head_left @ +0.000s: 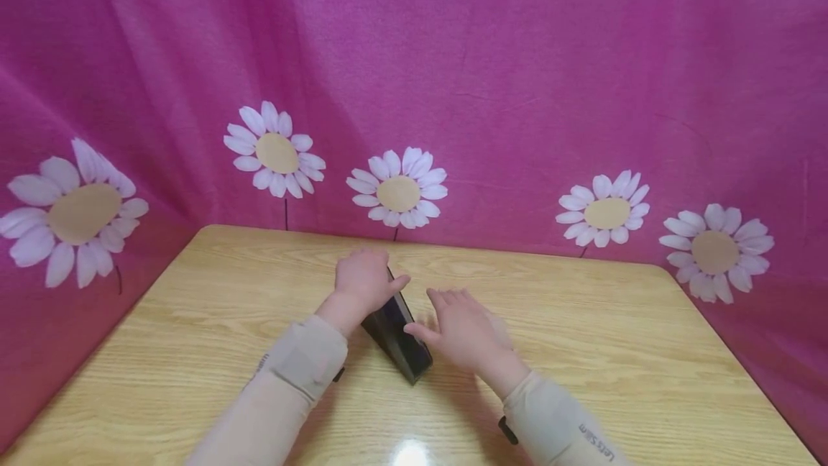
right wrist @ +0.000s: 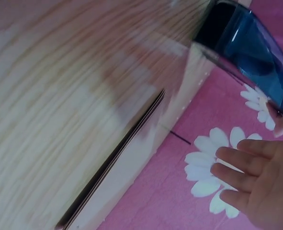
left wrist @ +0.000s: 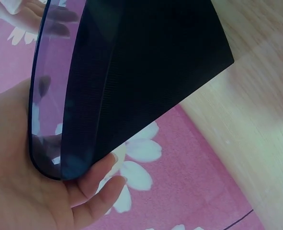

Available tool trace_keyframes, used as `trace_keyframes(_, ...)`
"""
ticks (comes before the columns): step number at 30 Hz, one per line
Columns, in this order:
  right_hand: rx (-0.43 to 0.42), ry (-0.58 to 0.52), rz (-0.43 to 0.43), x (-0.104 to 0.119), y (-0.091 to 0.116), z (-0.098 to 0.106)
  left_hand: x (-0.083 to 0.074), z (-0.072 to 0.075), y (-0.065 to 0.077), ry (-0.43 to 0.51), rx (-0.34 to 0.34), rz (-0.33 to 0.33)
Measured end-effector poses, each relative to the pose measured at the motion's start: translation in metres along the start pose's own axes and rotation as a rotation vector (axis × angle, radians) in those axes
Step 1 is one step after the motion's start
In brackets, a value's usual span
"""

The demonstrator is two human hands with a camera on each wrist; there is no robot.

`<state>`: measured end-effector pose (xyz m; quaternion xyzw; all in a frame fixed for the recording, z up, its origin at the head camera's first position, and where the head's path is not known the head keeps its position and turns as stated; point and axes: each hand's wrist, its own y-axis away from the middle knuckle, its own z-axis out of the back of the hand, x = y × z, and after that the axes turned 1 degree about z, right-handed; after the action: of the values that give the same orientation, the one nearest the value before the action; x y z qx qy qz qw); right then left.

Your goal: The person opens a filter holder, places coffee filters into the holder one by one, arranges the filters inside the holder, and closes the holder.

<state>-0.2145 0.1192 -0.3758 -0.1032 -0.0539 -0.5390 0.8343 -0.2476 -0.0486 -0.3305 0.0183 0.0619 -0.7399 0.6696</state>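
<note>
A black wedge-shaped device [head_left: 399, 333] with a glossy, reflective face stands on the wooden table, slanting from far left to near right. My left hand [head_left: 364, 280] holds its far end, the thumb over the glossy side. In the left wrist view, the fingers [left wrist: 105, 189] bend round the end of the device [left wrist: 155, 62], and the face mirrors parts of the hand. To the right of the device hovers my right hand [head_left: 468, 333], holding nothing. Its fingers [right wrist: 239, 177] are spread and nearly straight in the right wrist view, apart from the device [right wrist: 256, 52].
The pale wooden table [head_left: 259, 286] ends at a pink cloth [head_left: 491, 92] printed with large white daisies, which hangs behind and along both sides. A thin dark strip [right wrist: 117, 155] shows over the table in the right wrist view; I cannot tell what it is.
</note>
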Motion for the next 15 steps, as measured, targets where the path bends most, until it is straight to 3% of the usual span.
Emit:
trace_keyframes(8, 0.063, -0.108, 0.054, 0.01, -0.001, -0.005, -0.008, 0.0, 0.003, -0.047, 0.006, 0.04)
trace_keyframes(15, 0.109, -0.117, 0.042, 0.014, -0.002, -0.012, -0.009, -0.001, 0.006, -0.037, 0.02, 0.033)
